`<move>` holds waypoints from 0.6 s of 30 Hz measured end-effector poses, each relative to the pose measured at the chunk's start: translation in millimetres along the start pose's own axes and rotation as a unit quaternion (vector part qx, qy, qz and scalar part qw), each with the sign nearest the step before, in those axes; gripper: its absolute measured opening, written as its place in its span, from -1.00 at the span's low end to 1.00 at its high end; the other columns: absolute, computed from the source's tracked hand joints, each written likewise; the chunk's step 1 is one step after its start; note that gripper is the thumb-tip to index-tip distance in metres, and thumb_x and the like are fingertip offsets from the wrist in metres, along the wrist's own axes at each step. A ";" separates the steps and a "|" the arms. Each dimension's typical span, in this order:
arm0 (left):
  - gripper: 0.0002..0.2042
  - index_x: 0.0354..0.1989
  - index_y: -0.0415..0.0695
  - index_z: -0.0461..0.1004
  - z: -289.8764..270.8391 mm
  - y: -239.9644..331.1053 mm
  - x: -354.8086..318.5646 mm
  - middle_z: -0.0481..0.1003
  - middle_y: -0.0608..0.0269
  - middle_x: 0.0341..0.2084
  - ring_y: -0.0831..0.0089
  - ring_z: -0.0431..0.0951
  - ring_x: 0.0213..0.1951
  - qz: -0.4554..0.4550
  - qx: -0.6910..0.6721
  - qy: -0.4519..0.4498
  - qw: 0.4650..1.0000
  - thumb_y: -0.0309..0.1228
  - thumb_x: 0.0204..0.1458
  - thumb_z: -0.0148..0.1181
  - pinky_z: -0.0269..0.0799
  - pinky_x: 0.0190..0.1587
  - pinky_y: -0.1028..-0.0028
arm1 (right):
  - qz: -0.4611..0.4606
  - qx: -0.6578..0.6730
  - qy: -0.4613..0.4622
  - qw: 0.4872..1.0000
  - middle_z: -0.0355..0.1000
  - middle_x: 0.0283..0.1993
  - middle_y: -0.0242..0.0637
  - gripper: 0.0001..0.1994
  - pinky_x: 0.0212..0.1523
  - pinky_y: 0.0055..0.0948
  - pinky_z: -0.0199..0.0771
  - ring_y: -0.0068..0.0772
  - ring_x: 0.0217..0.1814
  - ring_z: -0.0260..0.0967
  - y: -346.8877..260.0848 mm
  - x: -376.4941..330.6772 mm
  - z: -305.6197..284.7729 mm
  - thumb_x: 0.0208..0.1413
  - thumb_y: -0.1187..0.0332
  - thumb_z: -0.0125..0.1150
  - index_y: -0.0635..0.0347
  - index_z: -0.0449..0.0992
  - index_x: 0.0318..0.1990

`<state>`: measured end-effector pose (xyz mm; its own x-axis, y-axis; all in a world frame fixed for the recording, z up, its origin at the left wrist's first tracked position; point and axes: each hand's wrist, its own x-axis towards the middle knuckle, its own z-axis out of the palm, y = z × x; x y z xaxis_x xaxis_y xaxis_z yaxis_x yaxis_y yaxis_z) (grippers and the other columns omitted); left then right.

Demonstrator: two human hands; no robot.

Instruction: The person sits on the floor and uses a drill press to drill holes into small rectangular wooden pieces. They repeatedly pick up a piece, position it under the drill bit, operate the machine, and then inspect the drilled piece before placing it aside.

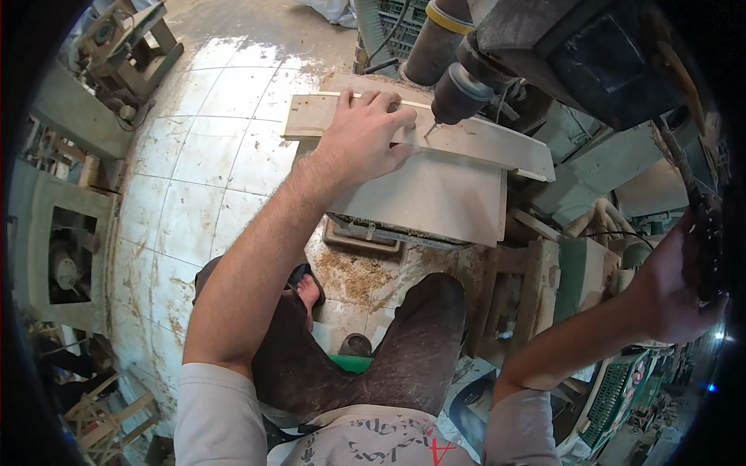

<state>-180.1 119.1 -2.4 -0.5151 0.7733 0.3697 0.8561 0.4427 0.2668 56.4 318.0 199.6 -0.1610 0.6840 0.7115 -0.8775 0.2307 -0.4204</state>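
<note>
the left hand is gripping a long, narrow wooden board: the fingers are bending over its far edge and the thumb is lying at its near edge, so the board is being pinched across its width. the board is lying under the palm and is extending to both sides, farther to the right. its face is showing pale and flat, with straight edges. it is resting on a wider flat wooden panel. just right of the fingers, a thin drill bit is pointing down at the board from a rounded chuck; contact cannot be confirmed. the right hand is reaching to a dark, shadowed part at the right rim; its finger closure cannot be told. overhead, a bulky dark drill press head is overhanging. below, grainy sawdust is covering part of the glossy tiled floor.
</note>
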 end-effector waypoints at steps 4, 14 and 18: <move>-0.66 -0.10 -0.02 0.45 -1.3 -0.1 0.3 0.35 0.06 0.08 0.19 0.30 0.17 0.012 -0.001 0.001 1.000 -0.17 -0.02 0.24 0.01 0.23 0.09 | 0.037 0.051 -0.079 0.995 0.51 -0.12 -0.27 -0.71 0.46 0.15 -0.27 -0.02 0.29 0.18 2.1 -32.4 -31.8 0.11 0.25 -0.11 0.16 0.53 -0.46; -0.67 -0.12 -0.03 0.47 2.3 -0.1 0.0 0.37 0.09 0.04 0.23 0.32 0.15 0.009 -0.011 0.017 1.000 -0.16 -0.03 0.25 0.03 0.22 0.11 | 0.076 0.090 -0.094 0.989 0.51 -0.11 -0.19 -0.76 0.49 0.02 -0.25 -0.05 0.25 0.25 22.1 -71.3 -49.5 0.04 0.31 -0.09 0.16 0.49 -0.52; -0.67 -0.10 -0.01 0.43 4.2 -0.3 1.5 0.39 0.08 -0.01 0.18 0.33 0.14 0.019 -0.019 0.010 1.000 -0.19 -0.03 0.24 0.00 0.24 -0.13 | 0.024 0.050 -0.177 0.983 0.50 -0.21 -0.18 -0.74 0.46 0.13 -0.21 -0.01 0.14 0.36 0.4 -2.8 -43.4 0.02 0.30 -0.16 0.17 0.48 -0.48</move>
<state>-180.9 122.0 -5.7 -0.4832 0.7800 0.3976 0.8730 0.3948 0.2864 76.1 346.3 173.0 -0.3347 0.4051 0.8508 -0.9024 0.1221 -0.4132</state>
